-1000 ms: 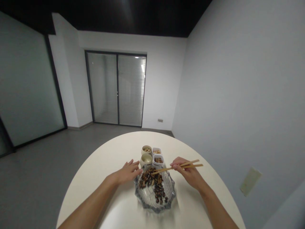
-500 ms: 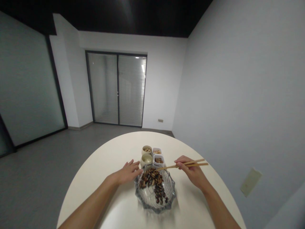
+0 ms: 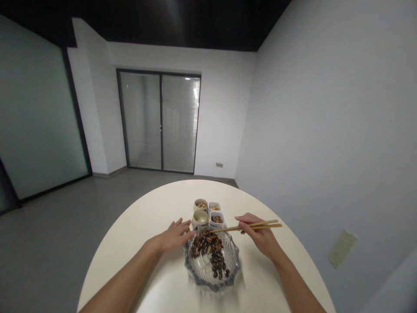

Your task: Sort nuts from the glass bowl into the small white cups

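A clear glass bowl (image 3: 199, 271) with dark seeds (image 3: 211, 252) in it stands on the round white table (image 3: 150, 217) in front of me. My left hand (image 3: 176, 234) rests on the bowl's left rim, fingers stretched out. My right hand (image 3: 257, 232) is closed on a pair of wooden chopsticks (image 3: 250, 226). The chopstick tips point left, over the bowl's far edge, close to a small white square cup (image 3: 216, 218). Whether the tips hold a seed is too small to tell.
Behind the bowl stand two round cream cups (image 3: 200, 218) (image 3: 200, 204) and a second square white cup (image 3: 214, 206), holding nuts or seeds. The table edge curves away on all sides. A grey wall (image 3: 325, 130) is close on the right; glass doors (image 3: 159, 121) lie far ahead.
My right hand lifted the chopsticks out of the seeds and drew them back to the right, then shifted slightly left, tips now near the square cup. My left hand stayed put.
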{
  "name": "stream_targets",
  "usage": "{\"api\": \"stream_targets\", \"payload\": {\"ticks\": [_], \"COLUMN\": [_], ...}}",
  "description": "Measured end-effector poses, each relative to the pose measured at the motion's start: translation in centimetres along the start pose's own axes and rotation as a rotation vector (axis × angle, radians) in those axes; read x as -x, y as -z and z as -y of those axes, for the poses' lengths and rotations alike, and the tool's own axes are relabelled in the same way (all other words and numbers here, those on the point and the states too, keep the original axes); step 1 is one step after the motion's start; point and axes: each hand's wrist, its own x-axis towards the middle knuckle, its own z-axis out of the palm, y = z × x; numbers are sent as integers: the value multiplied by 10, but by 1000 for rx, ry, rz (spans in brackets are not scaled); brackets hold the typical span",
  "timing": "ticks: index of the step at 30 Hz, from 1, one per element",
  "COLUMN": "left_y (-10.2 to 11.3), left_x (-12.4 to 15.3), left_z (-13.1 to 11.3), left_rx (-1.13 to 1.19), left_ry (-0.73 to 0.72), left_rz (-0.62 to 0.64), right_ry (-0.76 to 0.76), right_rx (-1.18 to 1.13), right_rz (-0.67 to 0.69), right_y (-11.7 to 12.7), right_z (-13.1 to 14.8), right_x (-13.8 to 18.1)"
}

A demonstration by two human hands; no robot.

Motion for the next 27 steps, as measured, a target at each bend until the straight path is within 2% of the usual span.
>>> {"api": "stream_targets", "payload": {"ticks": [11, 18, 27], "left_y": [-2, 0, 1], "left_x": [-3, -3, 0], "left_z": [2, -1, -5], "left_rx": [4, 5, 10], "left_ry": [-8, -10, 5], "left_rz": [-7, -9, -8], "right_ry": [35, 67, 37], "right_rx": [-109, -102, -74], "right_rz": [-222, -260, -234], "right_y": [-24, -34, -33], "right_z": [3, -2, -12], "right_x": [-4, -4, -4]}}
